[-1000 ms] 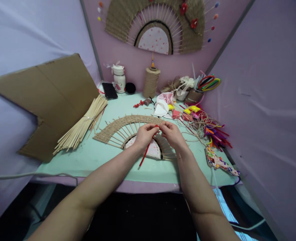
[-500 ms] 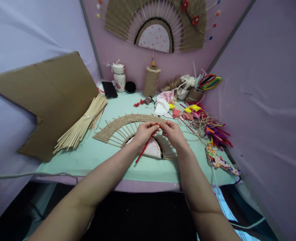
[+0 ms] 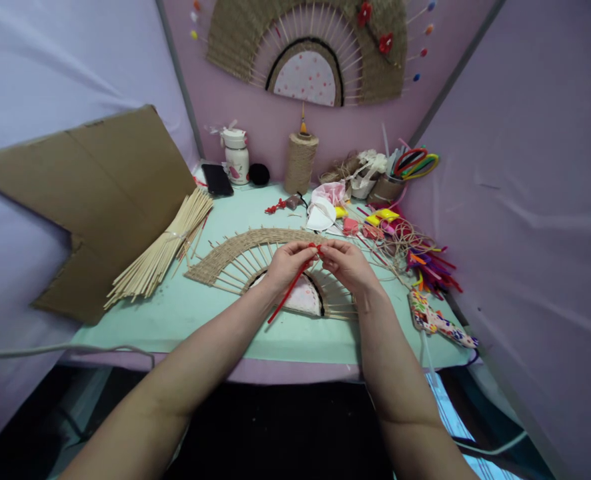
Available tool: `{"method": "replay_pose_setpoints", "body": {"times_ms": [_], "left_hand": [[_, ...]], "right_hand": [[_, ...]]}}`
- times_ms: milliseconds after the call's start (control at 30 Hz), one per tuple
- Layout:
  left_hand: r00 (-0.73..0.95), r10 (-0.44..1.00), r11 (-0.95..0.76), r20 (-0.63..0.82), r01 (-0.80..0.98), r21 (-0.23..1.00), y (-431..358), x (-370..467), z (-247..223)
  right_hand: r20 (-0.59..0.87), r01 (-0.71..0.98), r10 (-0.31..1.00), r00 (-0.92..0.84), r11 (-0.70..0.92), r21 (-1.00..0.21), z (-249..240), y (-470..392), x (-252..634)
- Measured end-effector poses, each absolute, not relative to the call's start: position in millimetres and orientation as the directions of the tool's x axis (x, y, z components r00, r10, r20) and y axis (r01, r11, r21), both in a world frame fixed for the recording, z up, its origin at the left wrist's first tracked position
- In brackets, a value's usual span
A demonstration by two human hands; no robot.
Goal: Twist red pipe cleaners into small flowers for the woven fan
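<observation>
Both hands meet above a woven fan with a pale spotted half-circle centre. My left hand (image 3: 288,264) is closed, pinching a red pipe cleaner (image 3: 286,299) whose long straight end hangs down to the left over the fan's centre. Its upper part forms small red loops between the two hands. My right hand (image 3: 346,263) is closed too, its fingertips pinching the looped end. The woven fan (image 3: 235,252) lies on the table under both hands, and its right part is partly hidden by my right hand.
A bundle of sticks (image 3: 163,250) and cardboard (image 3: 110,200) stand left. Behind are a phone (image 3: 217,180), bottle (image 3: 237,157) and twine spool (image 3: 301,163). To the right lie coloured pipe cleaners (image 3: 433,270), tangled twine and a patterned glue gun (image 3: 438,321).
My right wrist and forearm have shifted slightly right. A bit more of the small red loops shows between my fingertips. The whole view has moved slightly.
</observation>
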State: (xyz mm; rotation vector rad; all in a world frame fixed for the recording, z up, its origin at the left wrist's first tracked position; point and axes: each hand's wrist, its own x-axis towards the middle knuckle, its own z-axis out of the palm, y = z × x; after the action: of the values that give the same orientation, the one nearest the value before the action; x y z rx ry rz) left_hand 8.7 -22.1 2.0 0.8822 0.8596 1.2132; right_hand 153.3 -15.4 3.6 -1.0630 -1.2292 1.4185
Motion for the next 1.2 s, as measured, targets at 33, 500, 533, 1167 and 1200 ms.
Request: {"method": "replay_pose_setpoints", "body": {"times_ms": [33, 500, 533, 1167, 1200], "left_hand": [[0.136, 0.989, 0.112, -0.064, -0.375, 0.920, -22.3, 9.0, 0.6], [0.031, 0.995, -0.101, 0.097, 0.174, 0.980, -19.0, 7.1, -19.7], [0.043, 0.997, -0.064, 0.060, 0.117, 0.991, -18.1, 6.7, -18.5], [0.250, 0.942, 0.274, -0.224, -0.185, 0.944, -13.0, -4.5, -1.7], [0.252, 0.946, 0.247, -0.204, -0.153, 0.957, -12.5, -6.6, -1.0]], "right_hand": [[-0.020, -0.070, 0.986, -0.165, -0.032, -0.997, 3.6, -15.4, 153.0], [0.211, 0.559, 0.970, -0.119, 0.241, -0.793, -3.8, -19.1, 151.8], [0.190, 0.512, 0.975, -0.118, 0.223, -0.830, -2.3, -19.0, 152.5], [0.202, 0.381, 0.966, -0.162, 0.250, -0.890, -5.1, -10.2, 158.7], [0.198, 0.398, 0.964, -0.175, 0.253, -0.882, -3.8, -11.2, 158.6]]}}
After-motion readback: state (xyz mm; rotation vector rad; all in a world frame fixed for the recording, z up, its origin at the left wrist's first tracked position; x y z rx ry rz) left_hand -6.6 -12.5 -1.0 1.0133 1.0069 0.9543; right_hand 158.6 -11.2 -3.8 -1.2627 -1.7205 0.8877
